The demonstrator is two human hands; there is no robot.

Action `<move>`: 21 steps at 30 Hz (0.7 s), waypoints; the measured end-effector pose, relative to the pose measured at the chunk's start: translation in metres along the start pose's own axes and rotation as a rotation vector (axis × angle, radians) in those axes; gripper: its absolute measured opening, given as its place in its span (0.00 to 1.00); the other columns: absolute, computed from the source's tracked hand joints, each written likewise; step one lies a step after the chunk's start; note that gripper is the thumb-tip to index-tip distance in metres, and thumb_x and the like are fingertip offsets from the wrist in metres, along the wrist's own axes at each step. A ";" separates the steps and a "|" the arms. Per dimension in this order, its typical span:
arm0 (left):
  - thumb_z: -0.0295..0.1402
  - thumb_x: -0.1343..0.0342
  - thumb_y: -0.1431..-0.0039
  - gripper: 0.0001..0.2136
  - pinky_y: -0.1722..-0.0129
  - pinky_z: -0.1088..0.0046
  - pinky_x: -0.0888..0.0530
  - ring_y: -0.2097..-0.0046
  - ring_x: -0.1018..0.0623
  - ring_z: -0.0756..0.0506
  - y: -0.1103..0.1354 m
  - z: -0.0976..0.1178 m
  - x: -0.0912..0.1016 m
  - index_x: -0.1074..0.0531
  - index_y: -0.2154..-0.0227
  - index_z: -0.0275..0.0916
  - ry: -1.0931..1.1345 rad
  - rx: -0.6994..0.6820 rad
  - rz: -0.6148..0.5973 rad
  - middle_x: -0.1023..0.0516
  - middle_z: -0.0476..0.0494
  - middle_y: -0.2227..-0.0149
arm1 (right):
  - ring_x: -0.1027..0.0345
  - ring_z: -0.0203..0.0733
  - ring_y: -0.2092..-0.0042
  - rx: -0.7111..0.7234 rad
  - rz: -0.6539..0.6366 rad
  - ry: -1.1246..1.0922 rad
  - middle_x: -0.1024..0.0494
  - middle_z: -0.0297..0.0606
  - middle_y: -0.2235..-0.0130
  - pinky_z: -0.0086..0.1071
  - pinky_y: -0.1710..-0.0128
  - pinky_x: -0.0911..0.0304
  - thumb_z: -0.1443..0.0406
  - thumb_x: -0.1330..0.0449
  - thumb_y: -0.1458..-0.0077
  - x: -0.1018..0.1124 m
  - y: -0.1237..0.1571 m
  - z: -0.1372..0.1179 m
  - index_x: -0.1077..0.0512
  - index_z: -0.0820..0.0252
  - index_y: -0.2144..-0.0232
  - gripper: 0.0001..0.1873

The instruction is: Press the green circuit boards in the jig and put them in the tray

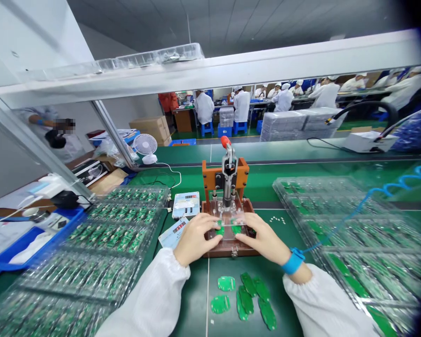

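A toggle-clamp test fixture [226, 173] with a red-tipped lever stands in front of me, its lever upright. Two small green circuit boards lie side by side in its base, below a clear plate [227, 216]. My left hand [195, 238] closes thumb and fingers around the left circuit board [220, 229]. On the other side, my right hand [266, 239], with a blue wrist strap [293, 261], does the same at the right circuit board [236, 229]. Some fingertips are seen only through the clear plate. Nearer me lie several loose circuit boards [246, 299].
Clear trays of boards flank me, a left tray [140, 234] and a right tray [323, 234]. Two display meters [185, 205] sit left of the fixture. A blue coiled cord [358, 210] runs from the wrist strap. Behind are a small fan [145, 146] and co-workers.
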State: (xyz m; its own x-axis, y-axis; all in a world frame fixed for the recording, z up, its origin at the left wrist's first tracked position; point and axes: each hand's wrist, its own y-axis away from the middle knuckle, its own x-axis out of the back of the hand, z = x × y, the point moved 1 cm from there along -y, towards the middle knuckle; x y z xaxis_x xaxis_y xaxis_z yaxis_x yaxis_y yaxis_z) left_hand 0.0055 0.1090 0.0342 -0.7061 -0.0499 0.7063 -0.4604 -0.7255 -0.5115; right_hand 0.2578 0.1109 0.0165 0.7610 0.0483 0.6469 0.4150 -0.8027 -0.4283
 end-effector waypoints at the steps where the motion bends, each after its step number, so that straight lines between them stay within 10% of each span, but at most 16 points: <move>1: 0.29 0.36 0.40 0.07 0.46 0.56 0.23 0.48 0.22 0.39 0.000 0.000 0.000 0.20 0.59 0.39 0.002 0.003 -0.003 0.17 0.42 0.51 | 0.30 0.52 0.40 -0.001 -0.004 0.000 0.21 0.44 0.44 0.50 0.37 0.34 0.60 0.37 0.35 -0.001 0.000 0.000 0.23 0.54 0.51 0.12; 21: 0.29 0.43 0.34 0.06 0.39 0.50 0.28 0.40 0.27 0.37 0.014 0.003 -0.013 0.25 0.57 0.38 -0.063 -0.005 0.051 0.22 0.37 0.46 | 0.39 0.62 0.32 0.065 0.045 0.231 0.21 0.46 0.42 0.61 0.36 0.36 0.59 0.41 0.32 -0.010 0.014 -0.011 0.23 0.58 0.48 0.15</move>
State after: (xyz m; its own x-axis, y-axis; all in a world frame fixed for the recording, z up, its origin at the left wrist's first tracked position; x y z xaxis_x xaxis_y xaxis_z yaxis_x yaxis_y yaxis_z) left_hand 0.0102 0.0969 0.0192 -0.6932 -0.1297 0.7090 -0.4279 -0.7174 -0.5497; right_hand 0.2510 0.0929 0.0109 0.6484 -0.1296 0.7502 0.4201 -0.7609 -0.4945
